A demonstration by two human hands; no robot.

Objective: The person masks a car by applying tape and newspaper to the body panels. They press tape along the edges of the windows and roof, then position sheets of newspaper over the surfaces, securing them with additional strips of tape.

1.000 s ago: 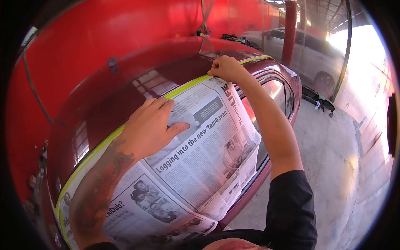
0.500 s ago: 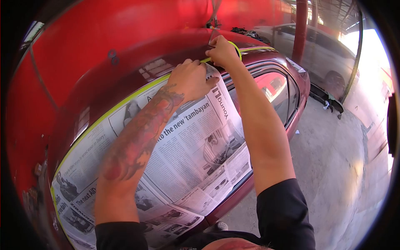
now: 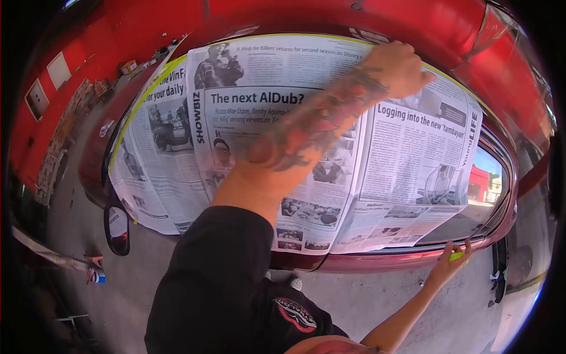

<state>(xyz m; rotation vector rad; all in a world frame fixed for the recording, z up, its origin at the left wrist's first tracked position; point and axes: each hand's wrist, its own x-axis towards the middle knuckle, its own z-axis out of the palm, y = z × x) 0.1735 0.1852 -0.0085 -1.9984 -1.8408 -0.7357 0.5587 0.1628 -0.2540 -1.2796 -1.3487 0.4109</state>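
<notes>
Sheets of newspaper [image 3: 407, 138] cover the side windows of a dark red car [image 3: 501, 127]. A strip of yellow-green masking tape [image 3: 295, 36] runs along the paper's upper edge by the roof. My left hand [image 3: 401, 68], with curled fingers and the thumb apart, rests on that taped edge toward the right; its fingertips are partly hidden. Low on the right, beside the car's lower window edge, my right hand [image 3: 448, 264] is closed around a roll of yellow-green masking tape [image 3: 457, 256], of which only a part shows.
The side mirror [image 3: 118, 230] juts out at the lower left. A rear window [image 3: 489, 177] shows right of the paper. Shelves with clutter [image 3: 56, 159] stand along the red wall at left. A dark car part [image 3: 500, 268] lies on the concrete floor [image 3: 354, 289].
My view has swung left along the car. My right hand has left the roof edge and dropped low with the tape roll. My left hand stays on the paper's upper edge.
</notes>
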